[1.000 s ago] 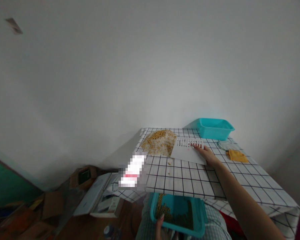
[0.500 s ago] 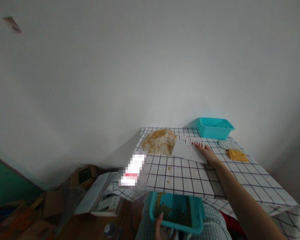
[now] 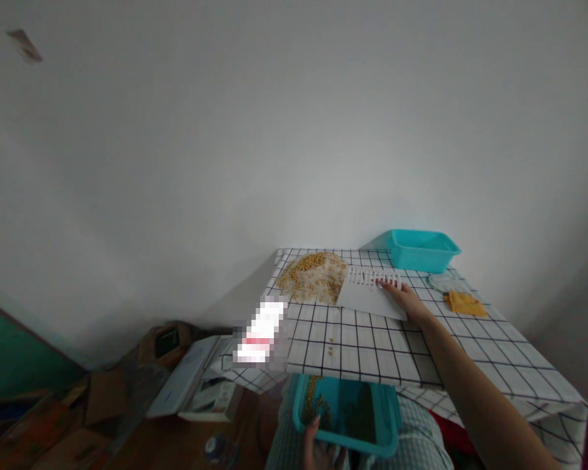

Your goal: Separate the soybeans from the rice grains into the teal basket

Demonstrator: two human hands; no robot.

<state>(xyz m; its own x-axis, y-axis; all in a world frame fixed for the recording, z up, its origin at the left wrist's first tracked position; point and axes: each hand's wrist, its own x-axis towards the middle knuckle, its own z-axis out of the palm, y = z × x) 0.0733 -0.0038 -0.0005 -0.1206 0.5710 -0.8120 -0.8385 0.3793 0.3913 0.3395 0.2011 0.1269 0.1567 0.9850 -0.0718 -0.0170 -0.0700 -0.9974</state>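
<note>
My right hand [image 3: 406,300] is closed on a white spiral-bound notebook [image 3: 370,299], gripping its wire-bound edge near the right end. The notebook lies low over the checked tablecloth, its left side against a pile of yellow beans mixed with small whitish grains [image 3: 316,277]. My left hand [image 3: 316,450] grips the near rim of a teal plastic basin [image 3: 385,418], thumb over the edge and fingers hidden below. That basin sits over my lap under the table's front edge, with yellow beans [image 3: 318,405] along its left side. A few loose beans [image 3: 330,346] lie between pile and edge.
Another teal basin [image 3: 424,254] stands at the back right, against the wall. In front of it are a clear bag-like item [image 3: 445,282] and a folded yellow cloth [image 3: 464,303]. A pixelated bright object [image 3: 259,329] is at the table's left edge. Boxes [image 3: 210,398] crowd the floor at left.
The few loose beans near the front edge have shifted and lie closer together. Beans in the lap basin look differently spread. Both hands and the notebook have hardly moved.
</note>
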